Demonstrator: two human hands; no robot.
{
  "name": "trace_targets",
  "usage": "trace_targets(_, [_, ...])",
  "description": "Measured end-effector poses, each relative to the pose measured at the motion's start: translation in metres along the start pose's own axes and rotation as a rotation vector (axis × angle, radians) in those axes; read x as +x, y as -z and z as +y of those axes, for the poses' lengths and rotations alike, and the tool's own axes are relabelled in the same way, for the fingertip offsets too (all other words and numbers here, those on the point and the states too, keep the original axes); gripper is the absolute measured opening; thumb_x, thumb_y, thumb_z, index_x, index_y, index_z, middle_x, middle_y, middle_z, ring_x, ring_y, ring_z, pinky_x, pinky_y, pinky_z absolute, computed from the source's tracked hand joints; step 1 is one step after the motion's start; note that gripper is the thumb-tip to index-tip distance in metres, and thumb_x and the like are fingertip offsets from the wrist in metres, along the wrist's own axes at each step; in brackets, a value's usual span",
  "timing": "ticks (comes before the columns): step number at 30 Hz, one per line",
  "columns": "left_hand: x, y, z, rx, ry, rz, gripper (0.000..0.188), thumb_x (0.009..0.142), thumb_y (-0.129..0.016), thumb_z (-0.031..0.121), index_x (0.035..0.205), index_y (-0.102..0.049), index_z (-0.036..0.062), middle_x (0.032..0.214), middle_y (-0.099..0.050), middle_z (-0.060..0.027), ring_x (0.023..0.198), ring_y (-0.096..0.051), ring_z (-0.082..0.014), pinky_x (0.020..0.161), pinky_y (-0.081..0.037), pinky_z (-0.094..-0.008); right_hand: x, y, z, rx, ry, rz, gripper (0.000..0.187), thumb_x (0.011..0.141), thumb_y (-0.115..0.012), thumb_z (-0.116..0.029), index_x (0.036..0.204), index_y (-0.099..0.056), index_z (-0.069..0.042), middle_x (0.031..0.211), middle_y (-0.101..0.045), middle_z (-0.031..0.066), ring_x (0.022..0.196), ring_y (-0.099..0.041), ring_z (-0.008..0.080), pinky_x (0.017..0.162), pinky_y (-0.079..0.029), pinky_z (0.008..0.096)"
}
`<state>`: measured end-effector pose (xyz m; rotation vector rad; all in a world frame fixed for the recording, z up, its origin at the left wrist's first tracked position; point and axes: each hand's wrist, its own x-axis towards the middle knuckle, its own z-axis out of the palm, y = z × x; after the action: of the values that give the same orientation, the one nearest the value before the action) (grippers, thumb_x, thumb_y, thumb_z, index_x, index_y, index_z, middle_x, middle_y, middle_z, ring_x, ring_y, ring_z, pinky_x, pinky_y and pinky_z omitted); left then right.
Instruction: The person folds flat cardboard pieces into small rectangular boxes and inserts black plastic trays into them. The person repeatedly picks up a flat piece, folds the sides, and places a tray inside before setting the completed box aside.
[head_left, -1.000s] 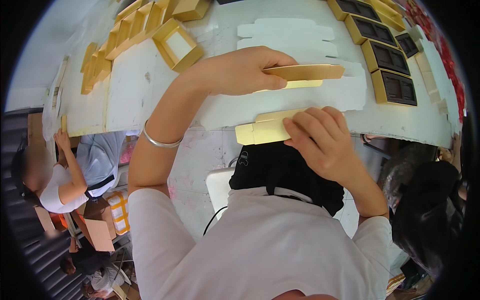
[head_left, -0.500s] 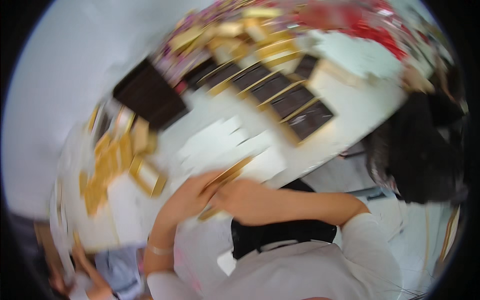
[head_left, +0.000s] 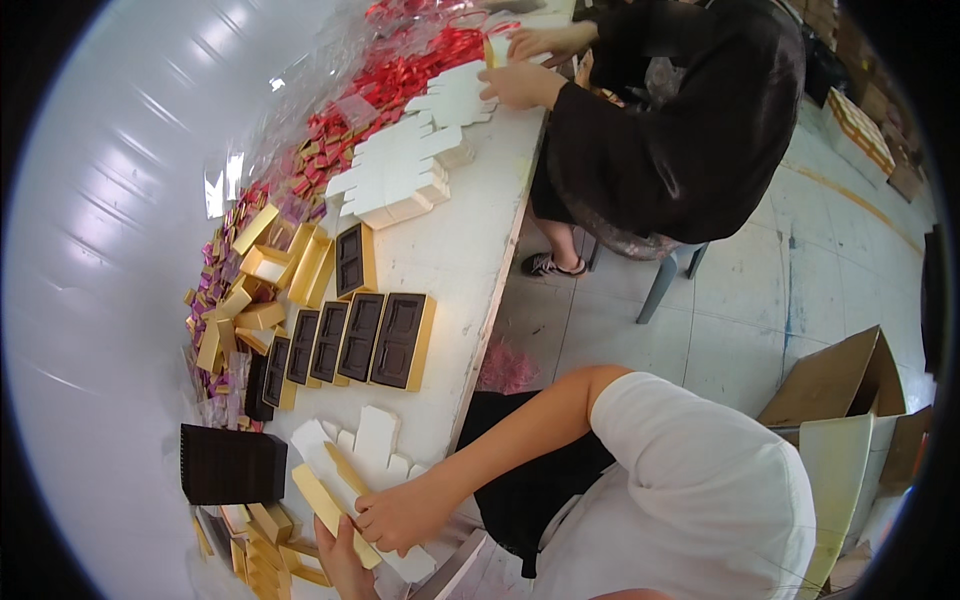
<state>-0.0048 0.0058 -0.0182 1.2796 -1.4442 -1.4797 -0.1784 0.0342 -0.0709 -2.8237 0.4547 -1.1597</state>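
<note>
Nearer centre earlier, the gold carton [head_left: 318, 492] now sits at seven o'clock over white blanks [head_left: 375, 436]; the left hand's [head_left: 345, 562] grip clasps it, the right hand's [head_left: 405, 515] pinches its edge.

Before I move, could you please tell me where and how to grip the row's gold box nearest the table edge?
Probably both short ends, from above: the gold box lies flat, dark tray up, the neighbouring tray crowding one long side.
</note>
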Motion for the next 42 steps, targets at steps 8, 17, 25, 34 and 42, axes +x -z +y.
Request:
trace_targets(8, [-0.045,0.015,-0.007,0.417,-0.398,-0.255,0.047,0.083,-0.069,0.011,0.127,-0.054,0.0045,0.138,-0.044,-0.0225,0.12,-0.051,-0.0338,0.091,-0.048,-0.0396,0.002,0.002,0.003,0.51,-0.086,0.054,0.022,0.076,-0.07,-0.023,0.072,-0.062,-0.002,0.078,-0.058,0.0127,0.081,-0.055,0.0298,0.08,-0.038,0.0405])
trace_targets(17, [-0.068,0.029,-0.038,0.709,-0.597,-0.301,0.042,0.072,-0.075,0.002,0.113,-0.064,0.0001,0.128,-0.055,-0.0192,0.116,-0.054,-0.0371,0.094,-0.046,-0.0402,-0.002,0.001,-0.01,0.396,-0.147,-0.118,0.024,0.074,-0.069,-0.022,0.074,-0.054,-0.004,0.075,-0.055,0.0108,0.08,-0.054,0.0311,0.078,-0.039,0.0408])
trace_targets(25, [-0.054,-0.003,-0.033,0.696,-0.681,-0.044,0.019,0.061,-0.079,0.001,0.076,-0.068,0.0036,0.081,-0.066,-0.0087,0.07,-0.06,-0.0248,0.06,-0.047,-0.0343,-0.014,0.067,0.004,-0.011,0.013,-0.048,0.022,0.075,-0.068,-0.03,0.079,-0.06,-0.01,0.094,-0.053,0.0061,0.092,-0.053,0.022,0.078,-0.041,0.0335])
trace_targets(34, [-0.064,-0.049,-0.01,0.647,-0.517,0.048,0.023,0.071,-0.078,0.006,0.086,-0.062,0.0021,0.075,-0.059,-0.0057,0.058,-0.053,-0.0213,0.05,-0.042,-0.0331,-0.016,0.068,-0.011,0.516,-0.466,-0.113,0.011,0.08,-0.066,0.003,0.085,-0.057,0.002,0.09,-0.051,0.0114,0.073,-0.054,0.0277,0.063,-0.045,0.0346])
trace_targets(42, [-0.06,-0.05,-0.013,0.375,-0.346,0.028,0.011,0.077,-0.073,0.002,0.079,-0.063,0.0026,0.074,-0.06,-0.0054,0.058,-0.058,-0.0154,0.05,-0.048,-0.0253,-0.028,0.082,-0.02,0.426,-0.43,-0.233,0.053,0.072,-0.063,0.005,0.123,-0.052,-0.002,0.126,-0.051,0.0134,0.104,-0.056,0.0304,0.082,-0.047,0.0352])
